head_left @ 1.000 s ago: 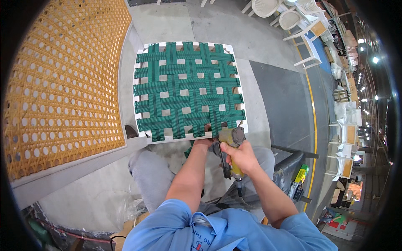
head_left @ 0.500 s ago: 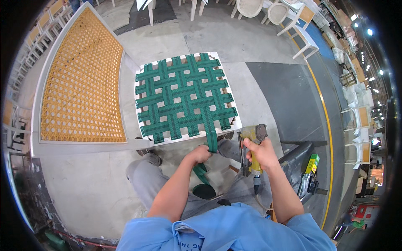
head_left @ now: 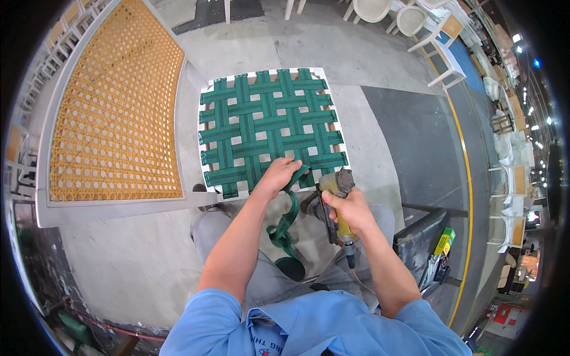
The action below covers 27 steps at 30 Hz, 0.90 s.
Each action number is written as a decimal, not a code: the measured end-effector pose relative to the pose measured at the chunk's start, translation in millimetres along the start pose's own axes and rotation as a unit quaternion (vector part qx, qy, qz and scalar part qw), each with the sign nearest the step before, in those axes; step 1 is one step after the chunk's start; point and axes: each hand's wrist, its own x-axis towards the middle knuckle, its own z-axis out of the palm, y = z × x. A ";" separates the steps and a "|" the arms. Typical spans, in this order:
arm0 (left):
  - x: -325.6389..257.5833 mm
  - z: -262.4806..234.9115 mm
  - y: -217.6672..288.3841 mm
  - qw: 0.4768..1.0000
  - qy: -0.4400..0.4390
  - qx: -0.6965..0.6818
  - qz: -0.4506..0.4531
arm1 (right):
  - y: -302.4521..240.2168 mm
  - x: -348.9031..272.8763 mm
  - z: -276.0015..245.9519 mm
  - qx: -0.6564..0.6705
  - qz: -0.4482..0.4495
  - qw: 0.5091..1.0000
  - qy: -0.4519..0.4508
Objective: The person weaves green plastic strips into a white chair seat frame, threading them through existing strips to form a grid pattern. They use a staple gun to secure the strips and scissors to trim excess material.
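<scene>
A square seat frame [head_left: 209,83] woven with green webbing [head_left: 270,127] lies in front of me on the floor. My left hand [head_left: 279,176] presses on the near edge of the weave and pinches a loose green strap [head_left: 287,218] that curls down to a dark roll [head_left: 291,268] between my knees. My right hand [head_left: 350,209] grips a yellow and grey pneumatic staple gun [head_left: 333,196] just right of the frame's near right corner, its hose running down past my leg.
A large white-framed panel of tan cane mesh [head_left: 113,113] lies to the left. A dark bin with a green and yellow package [head_left: 440,246] stands at the right. White chairs [head_left: 409,18] stand at the far right.
The view has tilted up and shows more of the floor. My left hand has moved onto the near edge of the weave, and the staple gun has drawn in beside it.
</scene>
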 end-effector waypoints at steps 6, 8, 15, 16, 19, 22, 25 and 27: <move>6.3 -5.2 1.0 1.000 0.001 -0.007 -0.025 | 2.8 16.3 10.5 -0.014 0.017 1.000 -0.001; 6.9 -5.3 1.6 0.999 -0.003 -0.020 -0.030 | 4.1 18.0 12.2 -0.021 0.030 0.999 0.008; 10.1 -4.2 -3.3 0.999 -0.001 -0.047 -0.014 | 3.7 15.7 15.5 -0.052 0.031 0.998 0.015; 10.5 -4.0 -4.2 0.999 0.002 -0.049 -0.015 | 3.8 14.6 16.5 -0.052 0.026 0.998 0.017; 11.5 -4.1 -7.0 0.999 0.004 -0.047 -0.019 | 3.9 14.0 22.3 -0.047 0.014 0.999 0.016; 11.9 -5.3 -9.7 0.999 -0.004 -0.047 -0.028 | 3.1 13.6 29.1 -0.057 0.022 0.998 0.017; 14.1 -6.6 -10.2 0.999 -0.009 -0.048 -0.022 | 0.8 13.8 32.5 -0.059 0.029 0.998 0.019; 15.6 -7.1 -8.7 0.999 -0.008 -0.050 -0.015 | -0.4 14.3 34.8 -0.063 0.022 0.998 0.014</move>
